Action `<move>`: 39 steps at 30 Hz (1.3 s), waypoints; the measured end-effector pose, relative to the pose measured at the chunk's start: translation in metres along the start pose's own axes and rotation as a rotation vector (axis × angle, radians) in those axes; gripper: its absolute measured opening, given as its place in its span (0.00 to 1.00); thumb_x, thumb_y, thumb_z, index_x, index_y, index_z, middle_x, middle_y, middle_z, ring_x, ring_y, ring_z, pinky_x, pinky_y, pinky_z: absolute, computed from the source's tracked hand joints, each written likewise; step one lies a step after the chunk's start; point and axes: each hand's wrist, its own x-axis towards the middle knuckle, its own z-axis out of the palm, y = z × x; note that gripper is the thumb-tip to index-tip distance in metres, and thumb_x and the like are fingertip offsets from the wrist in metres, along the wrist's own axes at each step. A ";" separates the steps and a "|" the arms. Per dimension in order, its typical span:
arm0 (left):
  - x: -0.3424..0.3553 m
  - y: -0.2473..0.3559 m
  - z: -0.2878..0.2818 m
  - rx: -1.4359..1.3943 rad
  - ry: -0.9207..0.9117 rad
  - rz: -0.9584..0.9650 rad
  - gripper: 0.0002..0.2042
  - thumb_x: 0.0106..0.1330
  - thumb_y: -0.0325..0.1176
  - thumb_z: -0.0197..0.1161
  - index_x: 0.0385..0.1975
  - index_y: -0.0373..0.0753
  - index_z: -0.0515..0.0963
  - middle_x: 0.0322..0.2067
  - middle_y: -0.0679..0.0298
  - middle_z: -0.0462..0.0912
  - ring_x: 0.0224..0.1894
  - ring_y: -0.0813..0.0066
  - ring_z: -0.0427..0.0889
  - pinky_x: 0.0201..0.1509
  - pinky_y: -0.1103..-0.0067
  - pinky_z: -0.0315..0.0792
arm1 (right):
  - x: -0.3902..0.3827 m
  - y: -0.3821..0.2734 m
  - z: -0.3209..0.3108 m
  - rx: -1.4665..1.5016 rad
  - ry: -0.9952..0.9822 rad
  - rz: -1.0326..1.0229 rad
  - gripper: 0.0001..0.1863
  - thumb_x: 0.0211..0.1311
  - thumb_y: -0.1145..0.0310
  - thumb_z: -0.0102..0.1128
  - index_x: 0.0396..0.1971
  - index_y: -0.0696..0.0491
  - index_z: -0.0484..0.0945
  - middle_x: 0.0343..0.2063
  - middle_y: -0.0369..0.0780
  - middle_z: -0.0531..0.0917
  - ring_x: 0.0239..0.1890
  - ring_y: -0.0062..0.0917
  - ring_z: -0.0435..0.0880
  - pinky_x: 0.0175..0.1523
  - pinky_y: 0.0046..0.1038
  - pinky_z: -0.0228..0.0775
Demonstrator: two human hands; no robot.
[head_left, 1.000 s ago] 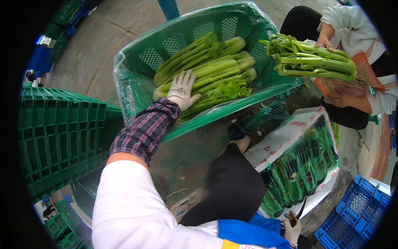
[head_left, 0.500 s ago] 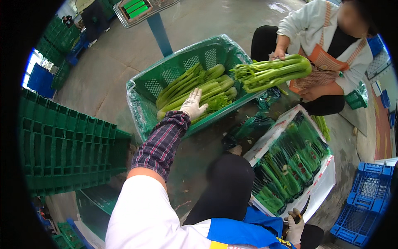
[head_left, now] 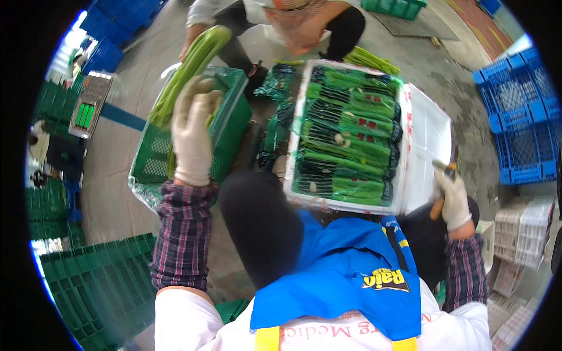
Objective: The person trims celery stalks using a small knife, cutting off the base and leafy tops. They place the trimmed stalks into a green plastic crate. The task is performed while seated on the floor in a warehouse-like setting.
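Note:
My left hand (head_left: 193, 131), in a pale glove, is raised over the near side of a plastic-lined green crate (head_left: 231, 143). Its fingers are stretched out, and I see nothing gripped in them. Just beyond the fingers is a long bunch of celery (head_left: 196, 64) over the crate, with a co-worker's hand (head_left: 190, 47) at its far side. On the right, my gloved right hand (head_left: 453, 199) is closed around a knife (head_left: 437, 209) with an orange handle; its dark blade shows only partly. My left hand hides much of the crate's inside.
A white foam box (head_left: 298, 128) of bagged celery (head_left: 351, 140) stands before my knees, its lid (head_left: 427, 146) alongside. Dark green bags (head_left: 275, 126) lie between box and crate. Blue crates (head_left: 518, 117) are stacked at right, green crates (head_left: 99, 286) at lower left. A scale (head_left: 91, 105) stands far left.
My view has swung right, bringing the foam box to the middle. My left hand has lifted off the celery in the crate. The co-worker's celery bunch is now over the crate.

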 end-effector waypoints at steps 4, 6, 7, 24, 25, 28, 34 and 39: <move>-0.034 -0.010 0.120 0.244 -0.554 -0.179 0.22 0.79 0.32 0.63 0.68 0.32 0.74 0.60 0.58 0.83 0.61 0.72 0.81 0.68 0.75 0.73 | 0.046 0.004 -0.034 0.174 0.058 -0.011 0.25 0.75 0.58 0.66 0.63 0.59 0.78 0.27 0.29 0.75 0.23 0.12 0.73 0.30 0.23 0.74; -0.057 -0.040 0.166 0.357 -0.768 -0.198 0.24 0.78 0.34 0.64 0.70 0.32 0.73 0.63 0.54 0.82 0.66 0.66 0.80 0.72 0.72 0.72 | 0.061 0.011 -0.045 0.277 0.169 0.127 0.24 0.75 0.57 0.67 0.62 0.57 0.80 0.29 0.28 0.76 0.24 0.11 0.72 0.30 0.22 0.73; -0.068 -0.056 0.186 0.405 -0.832 -0.233 0.25 0.77 0.35 0.65 0.70 0.32 0.72 0.64 0.53 0.82 0.68 0.64 0.79 0.73 0.71 0.71 | 0.066 0.015 -0.049 0.324 0.219 0.196 0.25 0.76 0.56 0.66 0.62 0.57 0.79 0.30 0.28 0.76 0.24 0.10 0.72 0.31 0.21 0.73; 0.057 -0.256 0.395 1.253 -1.039 0.008 0.40 0.71 0.52 0.64 0.78 0.36 0.62 0.76 0.47 0.66 0.78 0.53 0.64 0.82 0.62 0.58 | 0.068 0.031 -0.079 0.389 0.125 0.115 0.24 0.79 0.56 0.61 0.63 0.59 0.77 0.28 0.27 0.70 0.22 0.09 0.67 0.28 0.17 0.66; 0.062 -0.265 0.401 1.317 -1.075 -0.048 0.42 0.72 0.55 0.63 0.79 0.37 0.59 0.77 0.48 0.64 0.80 0.54 0.62 0.83 0.60 0.56 | 0.070 0.031 -0.079 0.341 0.176 0.129 0.26 0.78 0.56 0.62 0.63 0.61 0.76 0.28 0.28 0.71 0.22 0.10 0.67 0.27 0.17 0.65; 0.075 -0.287 0.402 1.304 -1.157 -0.220 0.45 0.73 0.62 0.58 0.82 0.41 0.54 0.80 0.51 0.59 0.81 0.54 0.59 0.84 0.59 0.53 | 0.079 0.030 -0.074 0.319 0.213 0.170 0.28 0.80 0.55 0.60 0.65 0.63 0.71 0.28 0.29 0.69 0.21 0.10 0.65 0.26 0.17 0.64; 0.085 -0.301 0.402 1.412 -1.194 -0.096 0.49 0.67 0.70 0.63 0.80 0.40 0.60 0.70 0.52 0.73 0.72 0.55 0.72 0.74 0.68 0.70 | 0.094 0.034 -0.066 0.258 0.144 0.220 0.27 0.81 0.55 0.59 0.66 0.60 0.72 0.29 0.28 0.69 0.22 0.08 0.65 0.26 0.16 0.64; 0.110 -0.303 0.406 1.414 -1.371 -0.115 0.54 0.62 0.70 0.69 0.80 0.40 0.59 0.68 0.50 0.75 0.68 0.55 0.77 0.72 0.67 0.73 | 0.099 0.033 -0.056 0.280 0.127 0.210 0.27 0.81 0.55 0.59 0.66 0.60 0.72 0.28 0.29 0.69 0.21 0.09 0.66 0.26 0.17 0.65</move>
